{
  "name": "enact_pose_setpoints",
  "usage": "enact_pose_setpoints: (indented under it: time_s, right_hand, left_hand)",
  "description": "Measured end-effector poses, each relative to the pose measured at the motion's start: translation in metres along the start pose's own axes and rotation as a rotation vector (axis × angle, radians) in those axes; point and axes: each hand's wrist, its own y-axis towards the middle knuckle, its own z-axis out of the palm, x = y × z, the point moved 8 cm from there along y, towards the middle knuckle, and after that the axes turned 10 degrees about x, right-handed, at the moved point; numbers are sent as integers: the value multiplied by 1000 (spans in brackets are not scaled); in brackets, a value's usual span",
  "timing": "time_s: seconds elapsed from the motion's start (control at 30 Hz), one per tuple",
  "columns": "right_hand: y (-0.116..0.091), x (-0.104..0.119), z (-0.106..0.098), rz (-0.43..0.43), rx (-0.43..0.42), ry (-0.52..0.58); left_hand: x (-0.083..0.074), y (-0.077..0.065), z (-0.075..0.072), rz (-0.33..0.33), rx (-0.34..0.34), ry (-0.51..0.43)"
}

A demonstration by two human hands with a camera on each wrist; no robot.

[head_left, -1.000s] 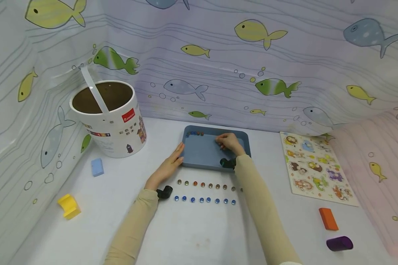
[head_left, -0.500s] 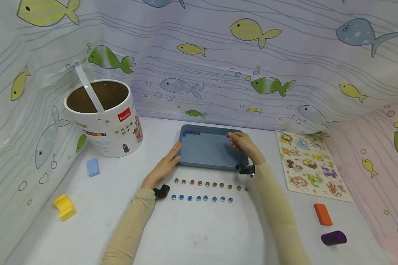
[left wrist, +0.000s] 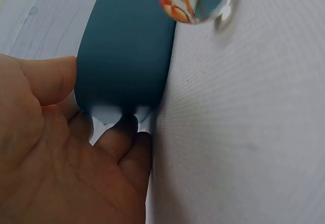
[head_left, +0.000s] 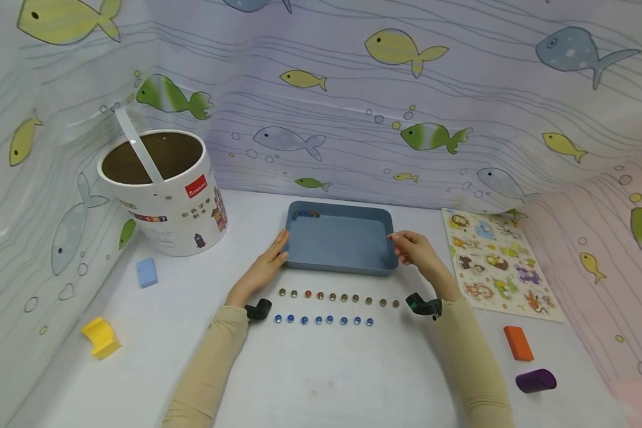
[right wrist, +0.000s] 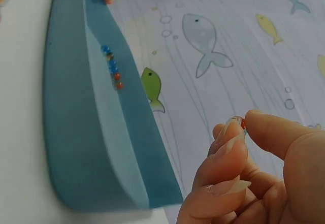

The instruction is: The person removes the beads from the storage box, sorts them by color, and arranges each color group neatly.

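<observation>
The blue-grey tray (head_left: 342,244) lies on the white table ahead of me. At its left side my left hand (head_left: 262,267) rests with extended fingers against the wall; in the left wrist view, the thumb (left wrist: 56,79) touches the tray end. Beside the tray's right edge, my right hand (head_left: 419,255) pinches a clear marble with a red swirl (right wrist: 240,122) between thumb and index finger. Several marbles (right wrist: 112,67), blue, brown and red, sit in the tray's far left corner. On the table in front, a mixed row of marbles (head_left: 344,298) stands behind a blue row (head_left: 329,320).
A white bucket (head_left: 176,208) stands at the back left, near a light blue block (head_left: 147,272) and a yellow block (head_left: 101,337). To the right lie an animal picture board (head_left: 500,264), an orange block (head_left: 518,343) and a purple cylinder (head_left: 536,380). A fish-print curtain (head_left: 348,119) hangs behind.
My right hand has moved from inside the tray out to its right edge, pinching the marble. The left hand keeps its place on the tray. The head view has shifted slightly.
</observation>
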Motion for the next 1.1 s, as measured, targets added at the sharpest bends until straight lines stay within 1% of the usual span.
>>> enact_pose_setpoints:
  time_s: [0.07, 0.2, 0.3, 0.37, 0.5, 0.6, 0.77, 0.9, 1.1]
  right_hand:
    - [-10, -5, -2, 1, -10, 10]
    - [-31, -19, -4, 11, -13, 15]
    - [-47, -33, -4, 18, -6, 16]
    - [-55, -44, -5, 30, -3, 15]
    - [-69, -69, -4, 95, 10, 25]
    - [-76, -83, -3, 144, 28, 26]
    - [-82, -88, 3, 165, 88, -25]
    - [-85, -90, 9, 174, 166, -83]
    - [-84, -89, 14, 142, 207, -168]
  left_hand:
    - [0, -1, 0, 5, -4, 0]
    - [-1, -1, 1, 9, 11, -16]
    - [-1, -1, 2, 2, 19, -18]
    - [0, -1, 2, 0, 12, -13]
    - [-1, -1, 0, 3, 0, -2]
    - [-2, -1, -1, 11, -3, 5]
    - [-1, -2, 0, 11, -2, 2]
    - [1, -1, 1, 3, 5, 8]
    - [-1, -1, 0, 8, 0, -3]
